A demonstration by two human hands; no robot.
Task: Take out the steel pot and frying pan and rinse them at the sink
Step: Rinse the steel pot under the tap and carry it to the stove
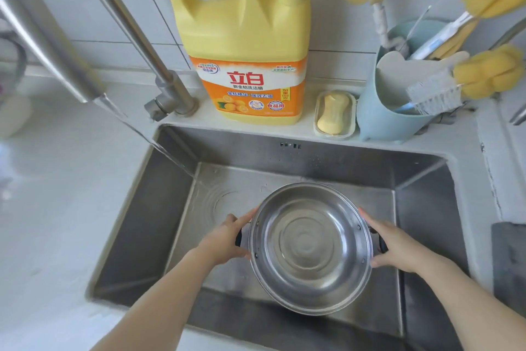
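Note:
A round steel pot (pixel 310 248) with two black side handles hangs inside the steel sink (pixel 327 163), its open mouth facing up at me. A little water ripples in its bottom. My left hand (pixel 227 237) grips the left handle. My right hand (pixel 395 245) grips the right handle. From the tap (pixel 57 46) at the upper left a stream of water falls into the left part of the sink, left of the pot. No frying pan is in view.
On the ledge behind the sink stand a big yellow detergent jug (pixel 244 46), a soap dish with a yellow bar (pixel 335 115) and a blue holder (pixel 390 111) full of brushes and sponges. White counter (pixel 57 194) runs left; a dark mat (pixel 509 262) lies right.

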